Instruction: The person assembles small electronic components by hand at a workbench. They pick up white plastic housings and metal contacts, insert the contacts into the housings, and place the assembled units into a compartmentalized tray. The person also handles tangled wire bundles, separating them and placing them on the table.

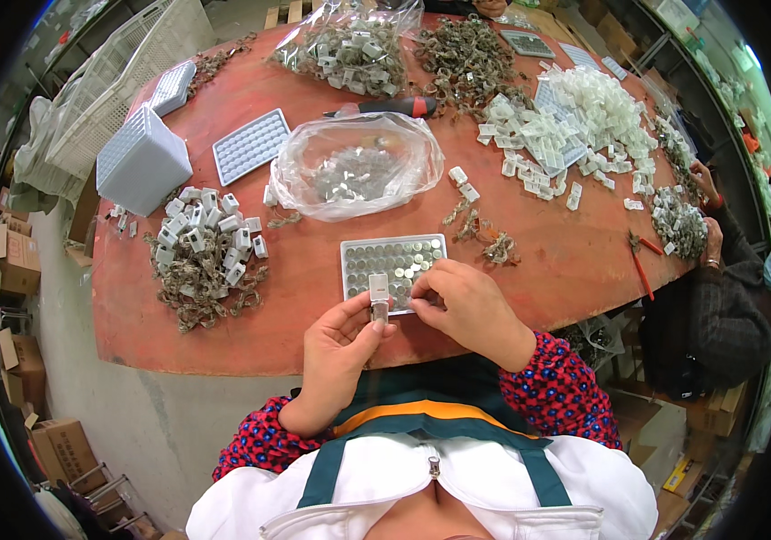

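Observation:
Between the thumb and fingers of my left hand [336, 353] stands a small clear plastic box [378, 290], its lid tipped up. My right hand [477, 310] is just to its right, fingers curled and closed over the right side of a white tray [394, 238]. Whatever its fingertips hold, if anything, is hidden. Rows of small round silvery discs fill the tray's pockets, and a few brighter discs lie on top. Behind the tray, a clear plastic bag [282, 184] lies spread open with small grey and white pieces inside.
Small white boxes [195, 238] with brown straps are heaped at left, beside stacked trays [147, 166]. Clear boxes [597, 99] are piled at right, near red-handled pliers [642, 270]. A black-and-red tool [394, 107] lies behind the bag. Another person's hands [709, 229] work at far right.

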`<action>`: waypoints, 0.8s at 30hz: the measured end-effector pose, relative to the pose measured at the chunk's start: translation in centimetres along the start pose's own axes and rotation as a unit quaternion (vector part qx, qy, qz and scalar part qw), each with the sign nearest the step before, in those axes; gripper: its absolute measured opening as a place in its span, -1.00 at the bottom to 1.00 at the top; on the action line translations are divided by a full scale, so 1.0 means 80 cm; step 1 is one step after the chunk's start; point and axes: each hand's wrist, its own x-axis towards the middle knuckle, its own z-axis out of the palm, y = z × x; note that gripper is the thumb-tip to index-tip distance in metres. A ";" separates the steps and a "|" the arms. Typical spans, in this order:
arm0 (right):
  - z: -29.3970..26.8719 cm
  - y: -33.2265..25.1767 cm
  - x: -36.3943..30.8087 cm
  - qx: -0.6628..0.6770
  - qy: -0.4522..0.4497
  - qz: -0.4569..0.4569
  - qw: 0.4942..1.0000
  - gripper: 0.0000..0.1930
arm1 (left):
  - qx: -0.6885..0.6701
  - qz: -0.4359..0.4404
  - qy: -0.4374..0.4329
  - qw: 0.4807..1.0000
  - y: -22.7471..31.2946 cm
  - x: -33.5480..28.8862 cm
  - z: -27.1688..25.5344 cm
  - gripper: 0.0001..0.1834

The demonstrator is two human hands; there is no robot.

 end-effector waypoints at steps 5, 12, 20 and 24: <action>-0.007 -0.026 -0.013 0.131 0.033 0.026 0.990 -0.86 | -0.016 0.007 -0.005 1.000 -0.005 0.001 0.004 -0.56; 0.024 -0.035 -0.022 0.037 0.135 -0.109 0.984 -0.80 | 0.017 0.061 -0.011 0.998 -0.011 0.005 0.014 -0.58; 0.034 -0.041 -0.028 -0.061 0.180 -0.135 0.973 -0.77 | 0.015 0.063 -0.027 0.998 -0.008 0.001 0.020 -0.58; 0.024 -0.040 -0.027 0.001 0.127 -0.095 0.987 -0.79 | 0.029 0.075 -0.019 0.997 -0.010 0.001 0.020 -0.58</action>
